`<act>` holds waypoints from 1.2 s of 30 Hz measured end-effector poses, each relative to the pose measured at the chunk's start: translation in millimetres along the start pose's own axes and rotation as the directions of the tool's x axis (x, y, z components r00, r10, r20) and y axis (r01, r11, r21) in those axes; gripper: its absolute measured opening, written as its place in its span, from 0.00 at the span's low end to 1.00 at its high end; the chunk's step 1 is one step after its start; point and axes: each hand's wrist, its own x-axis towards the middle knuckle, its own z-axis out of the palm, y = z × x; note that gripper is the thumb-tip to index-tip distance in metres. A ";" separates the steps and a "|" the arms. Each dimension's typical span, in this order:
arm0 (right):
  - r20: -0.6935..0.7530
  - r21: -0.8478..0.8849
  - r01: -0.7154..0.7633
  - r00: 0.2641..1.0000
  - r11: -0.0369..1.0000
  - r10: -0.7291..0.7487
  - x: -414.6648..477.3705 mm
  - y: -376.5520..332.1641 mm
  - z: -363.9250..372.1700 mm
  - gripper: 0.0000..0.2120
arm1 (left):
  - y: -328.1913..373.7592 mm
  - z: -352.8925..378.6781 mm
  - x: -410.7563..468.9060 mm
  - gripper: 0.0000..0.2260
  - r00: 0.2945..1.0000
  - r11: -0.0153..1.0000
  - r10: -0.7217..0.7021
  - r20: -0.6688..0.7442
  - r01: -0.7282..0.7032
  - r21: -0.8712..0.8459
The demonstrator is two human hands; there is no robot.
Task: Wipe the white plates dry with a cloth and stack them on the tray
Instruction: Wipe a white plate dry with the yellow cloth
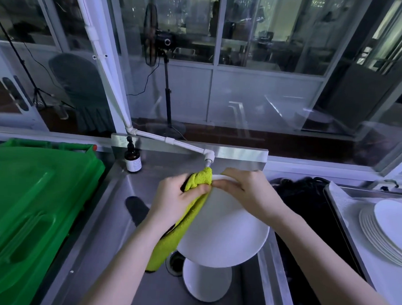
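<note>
Two bare forearms enter from the bottom edge, over a steel sink (114,217). A white plate (207,284) lies in the basin beside the drain (174,262). Above it the held plate (224,234) is tilted, in the air over the basin, far edge just under the tap (208,163). The green cloth (180,232) is wrapped along its left rim and hangs down.

Right of the sink is a dark basin (312,215), contents unclear. Then a steel tabletop with a tray (331,197) lined in white, carrying a fanned stack of white plates (385,232). To the left is a green bin lid (32,202). A brown pump bottle (133,159) stands at the sink's back left corner. A white pipe (184,147) feeds the tap. Behind are glass panels, with a standing fan (152,35) beyond them.

The left hand (177,197) has fingers curled, bunching the cloth against the plate's left rim. The right hand (244,191) grips the held plate's far rim, fingers bent over the edge. The two hands almost touch.
</note>
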 end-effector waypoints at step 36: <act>-0.066 0.021 0.031 0.997 0.999 -0.030 9.8 -6.2 -4.3 0.22 | 8.6 -15.8 4.5 0.13 0.999 1.000 0.013 -0.048 -0.013 -0.008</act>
